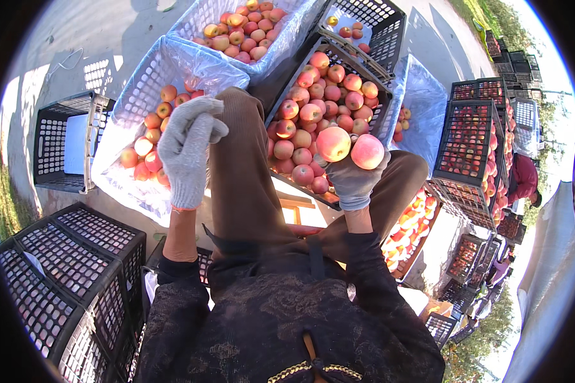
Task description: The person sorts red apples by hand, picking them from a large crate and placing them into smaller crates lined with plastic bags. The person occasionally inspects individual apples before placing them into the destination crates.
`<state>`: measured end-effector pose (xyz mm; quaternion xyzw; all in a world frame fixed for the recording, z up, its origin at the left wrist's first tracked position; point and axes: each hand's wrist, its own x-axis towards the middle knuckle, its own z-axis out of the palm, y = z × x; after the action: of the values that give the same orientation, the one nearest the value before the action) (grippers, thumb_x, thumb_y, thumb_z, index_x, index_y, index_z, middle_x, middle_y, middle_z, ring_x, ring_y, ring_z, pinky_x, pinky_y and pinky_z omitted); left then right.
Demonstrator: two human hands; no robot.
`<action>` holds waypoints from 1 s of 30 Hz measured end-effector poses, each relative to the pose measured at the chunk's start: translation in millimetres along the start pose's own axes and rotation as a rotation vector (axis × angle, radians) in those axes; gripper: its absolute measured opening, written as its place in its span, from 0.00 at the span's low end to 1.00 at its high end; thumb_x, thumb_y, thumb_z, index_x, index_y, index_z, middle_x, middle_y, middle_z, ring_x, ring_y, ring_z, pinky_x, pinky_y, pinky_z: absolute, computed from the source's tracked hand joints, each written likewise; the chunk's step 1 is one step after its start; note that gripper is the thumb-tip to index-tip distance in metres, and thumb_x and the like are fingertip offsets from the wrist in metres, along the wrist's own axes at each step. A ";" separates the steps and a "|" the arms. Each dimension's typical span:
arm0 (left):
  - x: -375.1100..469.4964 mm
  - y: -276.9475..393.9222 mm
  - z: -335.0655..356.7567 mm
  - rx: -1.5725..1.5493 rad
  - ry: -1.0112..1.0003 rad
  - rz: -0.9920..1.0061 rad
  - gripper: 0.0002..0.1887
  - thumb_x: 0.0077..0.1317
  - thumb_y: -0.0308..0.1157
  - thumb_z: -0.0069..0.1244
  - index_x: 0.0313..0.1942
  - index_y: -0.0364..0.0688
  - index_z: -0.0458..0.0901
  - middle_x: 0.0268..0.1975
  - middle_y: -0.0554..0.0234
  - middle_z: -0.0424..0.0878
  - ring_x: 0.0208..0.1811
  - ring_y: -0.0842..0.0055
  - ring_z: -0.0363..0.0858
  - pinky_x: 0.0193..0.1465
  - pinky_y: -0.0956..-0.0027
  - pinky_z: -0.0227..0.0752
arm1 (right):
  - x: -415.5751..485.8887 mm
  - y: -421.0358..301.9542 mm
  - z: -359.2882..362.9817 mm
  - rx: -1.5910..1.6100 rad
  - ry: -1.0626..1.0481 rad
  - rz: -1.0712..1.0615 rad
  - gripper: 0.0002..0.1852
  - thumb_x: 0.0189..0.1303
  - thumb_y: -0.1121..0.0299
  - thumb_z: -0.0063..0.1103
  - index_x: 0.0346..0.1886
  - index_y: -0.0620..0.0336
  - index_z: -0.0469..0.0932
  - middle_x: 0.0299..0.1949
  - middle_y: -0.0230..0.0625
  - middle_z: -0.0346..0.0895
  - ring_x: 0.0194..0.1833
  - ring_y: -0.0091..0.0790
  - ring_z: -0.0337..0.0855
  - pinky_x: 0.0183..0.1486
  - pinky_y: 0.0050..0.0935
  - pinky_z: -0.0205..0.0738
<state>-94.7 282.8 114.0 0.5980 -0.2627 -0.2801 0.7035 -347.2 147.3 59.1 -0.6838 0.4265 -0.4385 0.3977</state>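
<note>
My left hand (187,151), in a pale grey knitted glove, is raised beside my knee, over the edge of a plastic-lined crate (108,165) with red and yellow apples (144,146). Its fingers are bent and somewhat apart, with nothing visible between them. In a grey, soiled glove, my right hand (357,184) holds two apples side by side: a yellow-red one (333,144) and a pinker one (367,152). Beneath and beyond them, between my knees, a black plastic crate (287,79) full of apples (310,113) stands tilted.
Another lined crate (191,19) of apples stands ahead, beside a black crate (388,33) with a few. A blue-lined crate (424,95) is at right, near stacked apple crates (465,139). Black crates stand at left (67,103) and lower left (72,258). A person (524,179) bends at far right.
</note>
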 end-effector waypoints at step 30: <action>40.3 -1.7 125.6 -0.878 -0.641 -0.542 0.44 0.60 0.51 0.58 0.70 0.34 0.61 0.49 0.44 0.81 0.38 0.60 0.85 0.35 0.61 0.82 | 91.5 3.9 -53.3 0.353 -0.455 0.019 0.36 0.55 0.86 0.61 0.70 0.62 0.66 0.64 0.34 0.74 0.57 0.27 0.76 0.58 0.25 0.73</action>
<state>-155.0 166.8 132.1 0.1834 -0.1596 -0.6975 0.6740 -375.2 51.7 95.4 -0.6806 0.2500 -0.3377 0.6003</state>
